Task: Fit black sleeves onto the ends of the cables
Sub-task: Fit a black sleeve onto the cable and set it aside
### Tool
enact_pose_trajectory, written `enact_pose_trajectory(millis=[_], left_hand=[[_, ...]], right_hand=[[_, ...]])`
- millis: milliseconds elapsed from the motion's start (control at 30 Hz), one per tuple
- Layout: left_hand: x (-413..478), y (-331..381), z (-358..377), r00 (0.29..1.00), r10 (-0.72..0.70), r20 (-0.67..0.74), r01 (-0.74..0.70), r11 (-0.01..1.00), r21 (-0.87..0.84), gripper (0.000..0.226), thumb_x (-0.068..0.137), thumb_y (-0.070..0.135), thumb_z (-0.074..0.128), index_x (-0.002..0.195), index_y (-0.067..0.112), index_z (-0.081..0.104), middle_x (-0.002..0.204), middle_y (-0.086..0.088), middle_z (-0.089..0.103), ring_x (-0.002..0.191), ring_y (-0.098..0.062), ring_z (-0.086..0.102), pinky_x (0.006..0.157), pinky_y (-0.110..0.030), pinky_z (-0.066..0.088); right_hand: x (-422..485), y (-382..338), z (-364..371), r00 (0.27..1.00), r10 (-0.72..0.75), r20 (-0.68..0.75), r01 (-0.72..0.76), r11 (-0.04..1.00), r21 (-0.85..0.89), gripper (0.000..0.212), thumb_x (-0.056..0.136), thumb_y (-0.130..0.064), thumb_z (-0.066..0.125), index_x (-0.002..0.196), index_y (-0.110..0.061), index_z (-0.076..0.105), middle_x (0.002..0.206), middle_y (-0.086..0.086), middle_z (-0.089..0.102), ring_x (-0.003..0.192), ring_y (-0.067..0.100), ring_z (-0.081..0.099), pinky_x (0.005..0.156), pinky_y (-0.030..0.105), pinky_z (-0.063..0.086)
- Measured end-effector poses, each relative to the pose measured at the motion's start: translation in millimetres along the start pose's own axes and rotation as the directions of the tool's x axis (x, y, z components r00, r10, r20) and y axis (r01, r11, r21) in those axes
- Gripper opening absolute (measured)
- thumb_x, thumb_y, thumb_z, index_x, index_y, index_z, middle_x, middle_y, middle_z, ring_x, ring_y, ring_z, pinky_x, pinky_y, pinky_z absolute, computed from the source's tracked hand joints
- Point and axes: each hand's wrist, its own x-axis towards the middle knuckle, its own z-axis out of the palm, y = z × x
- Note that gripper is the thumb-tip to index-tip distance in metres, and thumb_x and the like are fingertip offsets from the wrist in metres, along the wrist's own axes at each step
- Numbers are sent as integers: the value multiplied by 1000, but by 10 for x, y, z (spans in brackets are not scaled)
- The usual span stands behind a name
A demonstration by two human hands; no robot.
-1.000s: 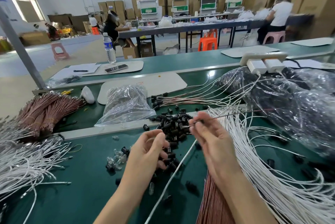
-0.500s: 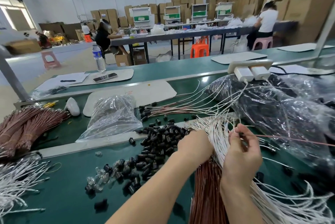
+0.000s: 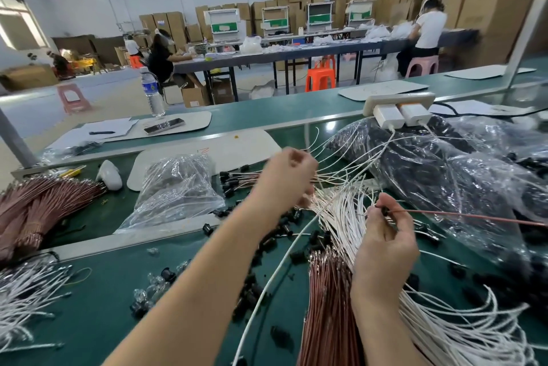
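Observation:
My right hand (image 3: 385, 235) pinches a brown cable (image 3: 474, 216) near its end, where a black sleeve (image 3: 385, 211) sits at my fingertips; the cable runs off to the right. My left hand (image 3: 289, 178) is raised over the fanned cable ends, fingers curled round a thin white cable (image 3: 308, 140) that rises above it. Loose black sleeves (image 3: 267, 242) lie scattered on the green bench (image 3: 98, 285) below my left forearm. A bundle of brown cables (image 3: 329, 306) and a spread of white cables (image 3: 350, 217) lie under my hands.
Big clear bags of black parts (image 3: 444, 175) fill the right side, a smaller clear bag (image 3: 178, 187) lies at centre left. Finished brown cables (image 3: 38, 202) and white cables (image 3: 26, 297) lie far left. A power strip with chargers (image 3: 397, 107) sits behind.
My left hand has lifted from the sleeve pile to above the cable ends with a white cable. My right hand has moved right, holding the brown cable. The view has panned right.

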Motion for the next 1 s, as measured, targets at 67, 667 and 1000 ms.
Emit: enact_pose_trajectory(millis=[67, 667, 1000], left_hand=[[-86, 148, -323, 984, 41, -174, -76, 976, -203, 10, 104, 19, 51, 99, 13, 57, 96, -7, 67, 57, -7, 63, 53, -20, 54], [-1600, -1434, -1414, 672, -167, -722, 416, 891, 181, 75, 98, 29, 61, 156, 4, 21, 158, -21, 27, 113, -27, 59, 99, -43, 47], [-1406, -1403, -782, 949, 169, -265, 81, 683, 726, 35, 102, 44, 50, 134, 31, 57, 127, 15, 55, 120, -9, 46, 104, -27, 35]], right_hand=[[-29, -20, 15, 1000, -20, 23, 20, 1000, -11, 21, 102, -13, 58, 115, -28, 66, 120, -2, 69, 110, 10, 66, 102, 34, 53], [-483, 67, 221, 771, 299, 562, -299, 949, -95, 27, 97, -3, 62, 102, -26, 77, 102, -7, 76, 98, 19, 74, 95, 37, 58], [-460, 69, 201, 715, 368, 595, -456, 890, -3, 26, 98, 1, 57, 111, -15, 72, 103, 1, 74, 97, 21, 73, 83, 28, 59]])
